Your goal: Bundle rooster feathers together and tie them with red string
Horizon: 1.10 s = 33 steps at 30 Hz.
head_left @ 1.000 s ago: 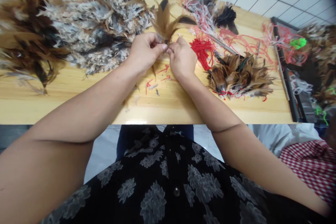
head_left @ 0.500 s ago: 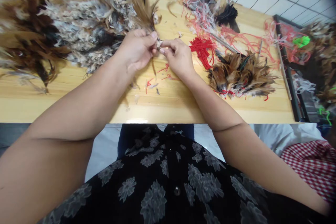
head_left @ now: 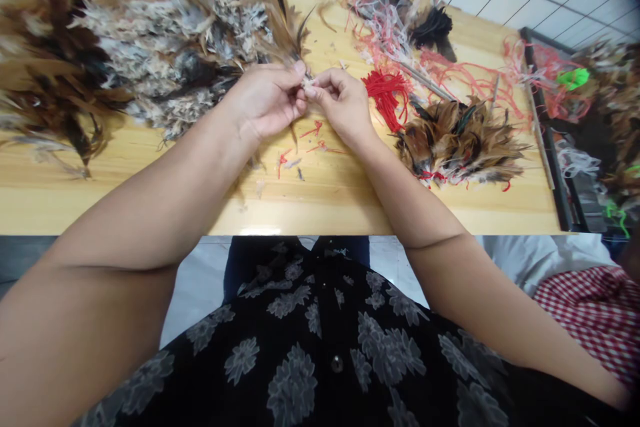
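My left hand (head_left: 273, 95) pinches a small bunch of brown feathers (head_left: 285, 37) near its pale quill ends, with the tips fanning up and away from me. Thumb and fingers of my right hand (head_left: 343, 101) are closed on the same quill ends, touching my left fingertips. Exactly what lies between the right fingers is partly hidden. Left of my hands spreads a big heap of grey, white and brown feathers (head_left: 160, 47). Just right of my right hand lies a bundle of red string (head_left: 386, 95).
Tied brown feather bunches (head_left: 460, 140) lie at the right. Behind them are tangled pink and white strings (head_left: 385, 23) and a black feather clump (head_left: 433, 30). A dark-framed tray (head_left: 547, 133) stands at the table's right end. Red string scraps (head_left: 283, 159) lie near the front.
The feather bunch has tilted and shifted slightly right with my left hand. My right fingers have curled in closer around the quill ends.
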Motion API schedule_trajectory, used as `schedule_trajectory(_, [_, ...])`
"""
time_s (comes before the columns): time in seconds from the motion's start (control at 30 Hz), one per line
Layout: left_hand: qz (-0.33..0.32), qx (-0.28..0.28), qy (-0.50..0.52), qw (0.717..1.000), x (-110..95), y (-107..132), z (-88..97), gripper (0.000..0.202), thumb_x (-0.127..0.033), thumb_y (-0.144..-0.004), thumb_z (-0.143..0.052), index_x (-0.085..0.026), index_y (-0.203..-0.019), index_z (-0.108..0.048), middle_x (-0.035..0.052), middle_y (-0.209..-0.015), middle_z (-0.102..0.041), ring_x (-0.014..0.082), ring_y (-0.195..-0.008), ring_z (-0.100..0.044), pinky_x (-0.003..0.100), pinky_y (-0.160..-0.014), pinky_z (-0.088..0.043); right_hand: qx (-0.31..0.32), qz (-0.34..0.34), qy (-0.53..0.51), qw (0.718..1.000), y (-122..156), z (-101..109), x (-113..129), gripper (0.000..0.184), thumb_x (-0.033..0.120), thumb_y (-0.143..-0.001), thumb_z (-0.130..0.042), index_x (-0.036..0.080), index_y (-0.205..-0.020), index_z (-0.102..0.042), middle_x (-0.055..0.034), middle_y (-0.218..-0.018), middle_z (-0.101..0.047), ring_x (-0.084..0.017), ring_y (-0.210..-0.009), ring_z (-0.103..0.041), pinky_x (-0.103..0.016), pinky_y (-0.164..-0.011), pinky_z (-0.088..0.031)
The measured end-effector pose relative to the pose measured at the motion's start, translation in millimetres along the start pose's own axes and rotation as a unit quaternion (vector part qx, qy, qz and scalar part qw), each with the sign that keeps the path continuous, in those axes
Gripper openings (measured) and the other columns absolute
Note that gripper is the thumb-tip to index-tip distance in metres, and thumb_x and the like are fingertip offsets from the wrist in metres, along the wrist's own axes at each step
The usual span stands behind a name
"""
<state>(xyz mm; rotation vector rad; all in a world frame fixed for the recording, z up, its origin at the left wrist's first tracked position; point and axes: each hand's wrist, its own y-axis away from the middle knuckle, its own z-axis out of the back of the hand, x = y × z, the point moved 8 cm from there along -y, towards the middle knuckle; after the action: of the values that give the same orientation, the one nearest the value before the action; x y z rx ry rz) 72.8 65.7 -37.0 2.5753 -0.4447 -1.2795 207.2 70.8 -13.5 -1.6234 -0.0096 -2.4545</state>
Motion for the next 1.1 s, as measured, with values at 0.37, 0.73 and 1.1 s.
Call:
schedule_trajectory(0.37, [-0.015, 0.03, -0.043, 0.999, 4, -4, 6.0, 0.038, -0.008, -0.112, -0.085, -0.028, -0.083, -0.072, 0.002, -0.08, -0.075, 0.0191, -0.086, -0.072, 0.028, -0.078, -0.063, 0.003, 0.044, 0.133, 0.99, -2, -1, 4, 0.022, 0.021, -0.113, -0.075, 0.022, -0.093, -0.068, -0.002, -0.107, -0.072, -0.021, -0.123, -0.073, -0.035, -0.123, -0.058])
schedule_trajectory(0.73, [-0.073, 0.035, -0.098, 0.992, -14, 0, 1.9, 0.052, 0.001, -0.113, -0.076, -0.027, -0.071, -0.064, -0.0003, -0.065, -0.066, 0.017, -0.066, -0.049, 0.026, -0.061, -0.042, 0.068, -0.066, -0.112, 0.989, 1, -8, 1, 0.044, 0.052, -0.103, -0.096, 0.021, -0.088, -0.069, 0.0065, -0.074, -0.057, -0.009, -0.077, -0.057, -0.019, -0.073, -0.047])
schedule_trajectory(1.1, [-0.169, 0.05, -0.238, 0.955, -17, -13, 10.3, 0.049, -0.016, -0.085, -0.107, -0.029, -0.062, -0.065, 0.0002, -0.067, -0.068, 0.0219, -0.075, -0.057, 0.035, -0.078, -0.054, 0.115, -0.126, -0.206, 0.963, -3, -17, -23, 0.038, 0.048, -0.11, -0.091, 0.017, -0.099, -0.071, 0.0095, -0.069, -0.056, -0.002, -0.059, -0.043, -0.01, -0.052, -0.026])
